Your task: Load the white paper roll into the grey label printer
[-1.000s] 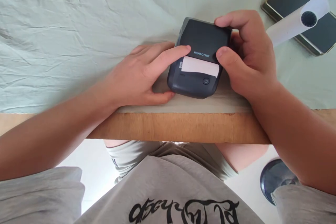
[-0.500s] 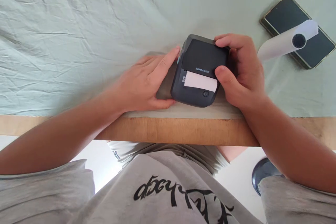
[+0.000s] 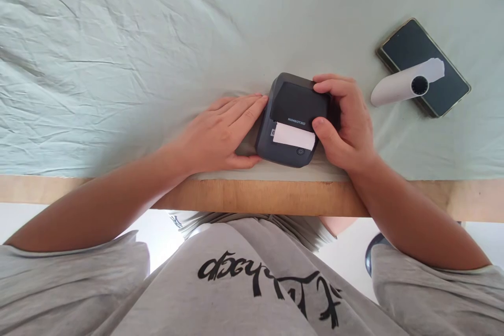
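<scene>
Head view. Printer (image 3: 287,102) just right of the frame's centre, lying on pale green cloth (image 3: 129,63) over the desk (image 3: 252,197), near its wooden front edge and turned slightly clockwise. White strip (image 3: 294,137) protruding from the slot below the brand lettering; round button (image 3: 300,151) beneath, toward the lower right corner of the casing. Right grip (image 3: 348,123) closed around the printer's right side, with thumb on top and fingers at the far corner. Left grip (image 3: 220,131) spread wide, with fingers together and thumb apart, both ends meeting the printer's left side. Right of frame: dark phone (image 3: 409,47) lying askew; white roll (image 3: 394,85) with dark core, overlapping the phone in view, contact impossible to tell. Lower frame: grey shirt (image 3: 189,294) with black lettering.
</scene>
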Motion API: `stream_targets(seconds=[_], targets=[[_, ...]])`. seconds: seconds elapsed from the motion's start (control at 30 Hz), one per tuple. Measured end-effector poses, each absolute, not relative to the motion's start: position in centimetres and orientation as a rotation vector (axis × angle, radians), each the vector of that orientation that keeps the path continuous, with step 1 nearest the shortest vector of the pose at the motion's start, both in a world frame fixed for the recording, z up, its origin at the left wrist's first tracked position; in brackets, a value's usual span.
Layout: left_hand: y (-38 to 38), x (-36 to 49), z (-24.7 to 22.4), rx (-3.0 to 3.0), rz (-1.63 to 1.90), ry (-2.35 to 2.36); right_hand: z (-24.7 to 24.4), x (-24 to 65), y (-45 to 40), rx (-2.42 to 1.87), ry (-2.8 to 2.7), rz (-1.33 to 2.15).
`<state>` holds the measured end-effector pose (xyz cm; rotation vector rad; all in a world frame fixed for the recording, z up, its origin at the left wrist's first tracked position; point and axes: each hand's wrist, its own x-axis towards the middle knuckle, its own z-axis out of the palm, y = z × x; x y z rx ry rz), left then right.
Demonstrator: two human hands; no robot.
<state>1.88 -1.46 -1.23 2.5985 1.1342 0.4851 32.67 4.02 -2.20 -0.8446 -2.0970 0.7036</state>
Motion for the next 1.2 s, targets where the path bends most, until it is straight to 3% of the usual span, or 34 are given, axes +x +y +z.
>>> stream_targets(seconds=[0.6,1.03,1.2], targets=[[-1.8,1.5,-1.3,2.465,0.567,1.157,-1.5,32.9,3.7,-0.797,-2.048,0.929],[-3.0,1.6,-1.4,2.544,0.577,1.154,-0.5,32.7,3.2,-1.064,-2.166,0.653],[-2.9,1.6,-1.4,2.658,0.684,1.114,0.1,32.4,3.0,-1.152,-2.204,0.849]])
